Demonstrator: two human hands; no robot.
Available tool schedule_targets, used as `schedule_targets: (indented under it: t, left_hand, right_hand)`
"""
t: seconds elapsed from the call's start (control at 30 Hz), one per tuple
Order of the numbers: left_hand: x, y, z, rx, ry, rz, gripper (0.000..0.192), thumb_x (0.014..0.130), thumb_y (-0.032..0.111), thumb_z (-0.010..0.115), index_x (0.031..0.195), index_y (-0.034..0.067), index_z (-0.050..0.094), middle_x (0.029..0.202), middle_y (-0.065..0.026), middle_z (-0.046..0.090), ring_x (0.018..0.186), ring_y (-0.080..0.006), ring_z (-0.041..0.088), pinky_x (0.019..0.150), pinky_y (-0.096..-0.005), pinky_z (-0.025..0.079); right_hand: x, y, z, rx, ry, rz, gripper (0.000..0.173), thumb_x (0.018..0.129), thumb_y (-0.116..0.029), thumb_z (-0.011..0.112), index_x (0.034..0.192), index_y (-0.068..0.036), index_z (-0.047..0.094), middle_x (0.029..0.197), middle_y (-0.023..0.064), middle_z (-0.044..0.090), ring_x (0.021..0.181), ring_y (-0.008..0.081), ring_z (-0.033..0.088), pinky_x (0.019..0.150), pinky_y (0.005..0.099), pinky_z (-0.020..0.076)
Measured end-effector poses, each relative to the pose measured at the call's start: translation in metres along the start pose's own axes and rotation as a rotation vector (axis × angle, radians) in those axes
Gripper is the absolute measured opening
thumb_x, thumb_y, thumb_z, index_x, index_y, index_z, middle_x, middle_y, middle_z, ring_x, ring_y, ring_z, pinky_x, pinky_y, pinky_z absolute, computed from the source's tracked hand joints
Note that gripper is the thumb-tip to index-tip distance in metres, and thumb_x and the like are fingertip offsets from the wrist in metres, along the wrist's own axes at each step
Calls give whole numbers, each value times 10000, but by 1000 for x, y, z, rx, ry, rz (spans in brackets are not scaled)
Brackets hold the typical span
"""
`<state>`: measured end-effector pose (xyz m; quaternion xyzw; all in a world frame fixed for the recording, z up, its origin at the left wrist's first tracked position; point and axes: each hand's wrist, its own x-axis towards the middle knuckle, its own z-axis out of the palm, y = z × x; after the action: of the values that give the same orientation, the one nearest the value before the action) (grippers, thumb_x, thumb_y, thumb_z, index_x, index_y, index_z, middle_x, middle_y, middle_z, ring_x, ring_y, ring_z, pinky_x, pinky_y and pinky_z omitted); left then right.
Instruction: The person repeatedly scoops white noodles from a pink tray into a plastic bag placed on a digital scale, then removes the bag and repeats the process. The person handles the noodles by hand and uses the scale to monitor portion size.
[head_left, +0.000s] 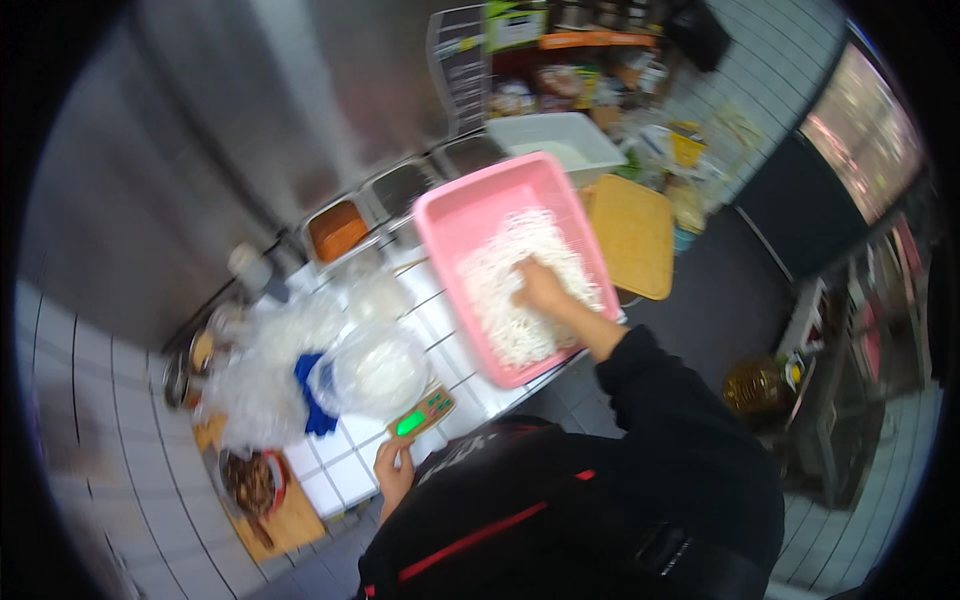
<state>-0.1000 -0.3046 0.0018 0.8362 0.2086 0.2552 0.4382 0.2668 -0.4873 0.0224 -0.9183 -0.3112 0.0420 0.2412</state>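
Observation:
A pink plastic basket (480, 196) sits on the white tiled counter (319, 491), holding a heap of thick white noodles (517, 341). My right hand (541, 289) reaches into the noodles, its fingertips partly sunk among them; whether it grips any cannot be told. My left hand (394, 469) is at the counter's front edge beside a digital scale (422, 414) with a lit green display, its fingers bent near the scale's front. A clear plastic bag or lined bowl with whitish contents (381, 371) rests on the scale. Left of it lie a blue cloth (315, 397) and clear plastic bags (262, 397).
Steel containers, one with orange-red seasoning (339, 231), line the back. A translucent tub (555, 135) and a yellow cutting board (634, 236) adjoin the basket. At left, a pot of brown food (251, 484) stands on a wooden board (289, 525). An oil jug (757, 384) is at right.

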Motion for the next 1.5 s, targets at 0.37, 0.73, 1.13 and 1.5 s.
schedule_targets:
  t: [0.37, 0.73, 1.13, 1.5]
  left_hand:
    - [11, -13, -35, 83, 373, -74, 349, 695, -45, 587, 1032, 31, 538, 1074, -158, 482, 981, -289, 468, 757, -323, 431]
    - [71, -42, -51, 52, 189, -301, 358, 734, 172, 660, 1082, 135, 586, 1284, -275, 333, 1168, -359, 387, 940, -379, 349]
    - [76, -65, -40, 52, 255, -182, 117, 706, 105, 613, 800, 36, 620, 871, -131, 587, 871, -280, 547, 769, -328, 433]
    - [79, -71, -37, 109, 301, -248, 108, 695, 109, 618, 787, 52, 633, 831, -117, 598, 718, -237, 575, 659, -312, 458]
  right_hand:
    - [43, -25, -118, 139, 222, -152, 325, 689, -176, 619, 963, -2, 606, 822, 167, 637, 755, 253, 618, 676, 332, 461]
    - [46, -53, -168, 457, 234, 34, 247, 690, -227, 616, 822, -18, 613, 662, -1, 549, 547, 90, 472, 476, 251, 367]
    - [43, -191, -220, 736, -16, -236, 295, 681, -152, 585, 942, -16, 593, 834, 52, 612, 712, 129, 567, 641, 251, 449]
    - [37, -276, -67, 822, -321, -333, 241, 694, -156, 647, 891, -19, 621, 806, 47, 625, 706, 107, 576, 632, 259, 466]
